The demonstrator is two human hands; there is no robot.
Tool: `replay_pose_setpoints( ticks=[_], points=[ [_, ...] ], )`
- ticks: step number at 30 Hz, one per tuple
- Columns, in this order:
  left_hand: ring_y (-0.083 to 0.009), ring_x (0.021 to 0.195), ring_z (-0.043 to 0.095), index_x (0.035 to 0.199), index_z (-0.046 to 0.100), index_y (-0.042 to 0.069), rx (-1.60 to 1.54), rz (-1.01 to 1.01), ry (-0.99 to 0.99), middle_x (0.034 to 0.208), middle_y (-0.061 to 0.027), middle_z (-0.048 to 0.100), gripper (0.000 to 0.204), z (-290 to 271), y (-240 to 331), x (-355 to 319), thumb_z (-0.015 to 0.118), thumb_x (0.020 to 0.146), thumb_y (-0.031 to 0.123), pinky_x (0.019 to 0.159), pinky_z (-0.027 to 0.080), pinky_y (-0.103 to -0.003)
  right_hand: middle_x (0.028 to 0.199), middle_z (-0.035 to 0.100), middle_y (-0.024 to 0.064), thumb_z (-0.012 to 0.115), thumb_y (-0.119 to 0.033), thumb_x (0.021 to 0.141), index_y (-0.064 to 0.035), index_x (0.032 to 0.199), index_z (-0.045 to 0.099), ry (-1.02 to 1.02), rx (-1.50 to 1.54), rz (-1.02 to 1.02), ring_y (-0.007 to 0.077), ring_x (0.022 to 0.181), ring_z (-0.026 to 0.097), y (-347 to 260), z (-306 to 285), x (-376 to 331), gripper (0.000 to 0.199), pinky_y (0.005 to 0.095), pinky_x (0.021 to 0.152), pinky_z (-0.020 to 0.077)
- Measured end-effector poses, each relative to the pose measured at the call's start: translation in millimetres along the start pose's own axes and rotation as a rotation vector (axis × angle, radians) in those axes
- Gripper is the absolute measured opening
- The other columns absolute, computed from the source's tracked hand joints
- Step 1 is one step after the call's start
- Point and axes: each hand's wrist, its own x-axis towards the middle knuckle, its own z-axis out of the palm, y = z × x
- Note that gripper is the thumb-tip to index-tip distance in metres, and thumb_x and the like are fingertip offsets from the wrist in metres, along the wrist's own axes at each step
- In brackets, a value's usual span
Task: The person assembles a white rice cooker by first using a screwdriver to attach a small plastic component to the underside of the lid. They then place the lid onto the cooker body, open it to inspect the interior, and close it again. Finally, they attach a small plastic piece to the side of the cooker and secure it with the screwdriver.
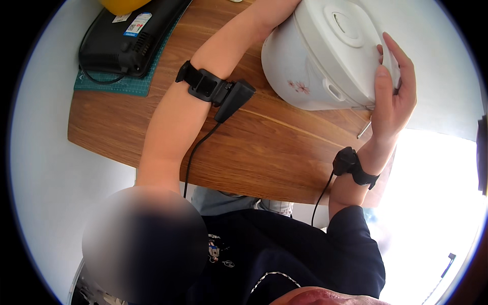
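Note:
A white rice cooker (292, 61) with a small reddish flower print stands tilted on the wooden table at the upper right, its lid (363, 61) closed. My right hand (399, 96) grips the right edge of the cooker, thumb on the near side and fingers reaching round the white edge piece. My left forearm stretches up to the far side of the cooker. Only the wrist end of my left hand (287, 6) shows at the top edge; its fingers are hidden, so its hold cannot be seen.
The brown wooden table (244, 147) has a curved near edge. A black device (114, 43) with a cord lies on a green cutting mat (112, 87) at far left, beside a yellow object (122, 5). A thin metal rod (364, 129) shows below the cooker. Cabled black straps sit on both arms.

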Motion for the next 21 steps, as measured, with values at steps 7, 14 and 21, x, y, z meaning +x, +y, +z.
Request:
replay_pose_setpoints(
  ticks=[7,14,21],
  points=[
    [-0.0265,0.131,0.051,0.156,0.035,-0.002,-0.058,-0.022,-0.071,0.144,-0.0184,0.05,0.069,6.7,2.9,-2.2,0.053,0.105,0.041,0.111,0.043,-0.04,0.136,0.063,0.0165,0.064,-0.06,0.097,-0.0028,0.145,0.057,-0.12,0.03,0.001,0.0267,0.126,0.06,4.0,-26.5,-10.9,0.075,0.0378,0.106,0.0467],
    [-0.0275,0.13,0.052,0.155,0.037,-0.001,-0.059,-0.035,-0.06,0.144,-0.0189,0.05,0.067,7.9,0.6,0.4,0.051,0.105,0.041,0.112,0.044,-0.041,0.146,0.058,0.017,0.096,-0.041,0.054,-0.0137,0.145,0.06,-0.127,-0.151,-0.153,0.0367,0.136,0.054,25.2,-35.7,-37.3,0.101,0.048,0.11,0.0487],
    [-0.0268,0.129,0.054,0.153,0.041,-0.001,0.07,-0.004,-0.007,0.142,-0.0185,0.052,0.066,13.1,0.6,1.7,0.049,0.105,0.043,0.111,0.045,-0.039,0.139,0.064,0.0168,0.099,-0.032,0.047,-0.0191,0.139,0.064,-0.001,-0.236,-0.252,0.0367,0.136,0.055,30.1,-17.8,-49.1,0.099,0.0545,0.115,0.0422]
  ],
)
